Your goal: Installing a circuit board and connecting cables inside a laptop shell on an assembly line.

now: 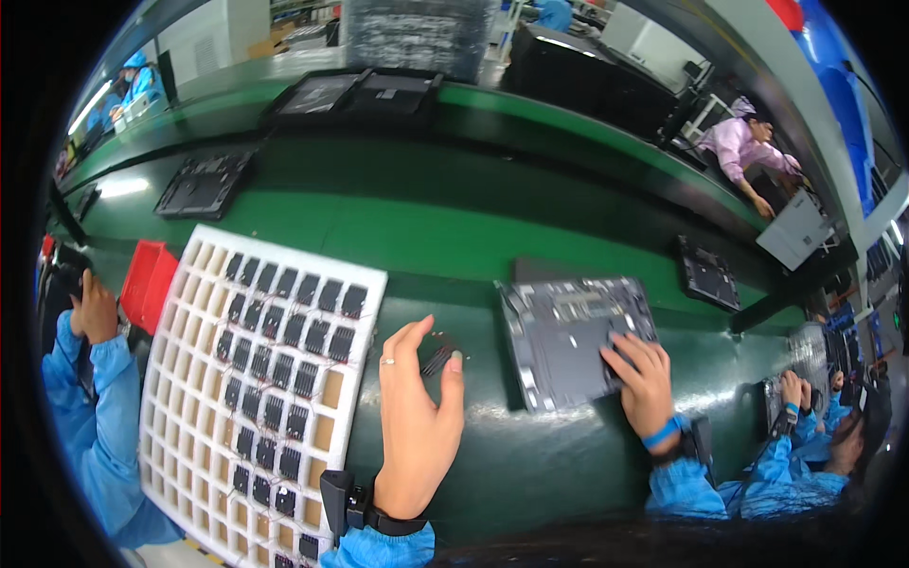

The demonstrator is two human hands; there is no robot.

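Note:
My left hand (pixel 417 421) is over the green bench, to the right of a white foam tray (pixel 371 312). Its thumb and fingers close around a small black part (pixel 437 360) with thin reddish wires; the fingers partly cover it. Similar black parts (pixel 294 331) fill several pockets of the tray, and other pockets hold none. On the right, my right hand (pixel 646 390) rests with its fingers spread on the near right edge of a dark grey laptop chassis (pixel 568 350). The chassis lies flat with its inside facing up.
A red bin (pixel 149 284) stands left of the tray, by a co-worker's hand (pixel 95 308). More laptop chassis lie on the green line at far left (pixel 204 185) and right (pixel 708 273). A person in pink (pixel 743 147) works at far right; other co-workers' hands (pixel 795 390) show at right.

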